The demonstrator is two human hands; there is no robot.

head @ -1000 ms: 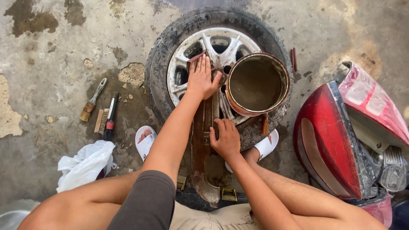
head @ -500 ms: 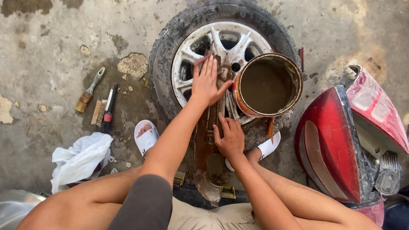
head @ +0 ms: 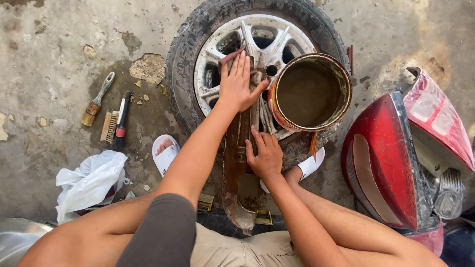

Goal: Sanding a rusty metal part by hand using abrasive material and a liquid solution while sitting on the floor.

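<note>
Your left hand [head: 239, 81] is pressing flat, fingers spread, on the rusty bar [head: 236, 148] over the wheel [head: 257, 44]; your right hand [head: 265, 155] is resting open mid-frame on it.

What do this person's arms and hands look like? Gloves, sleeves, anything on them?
Both hands are bare: no gloves, rings or watch show on the left hand or the right hand. The forearms are uncovered too. A dark grey sleeve covers the left upper arm; no sleeve shows on the right arm. Dirt or marks on the fingers are too small to tell.
</note>
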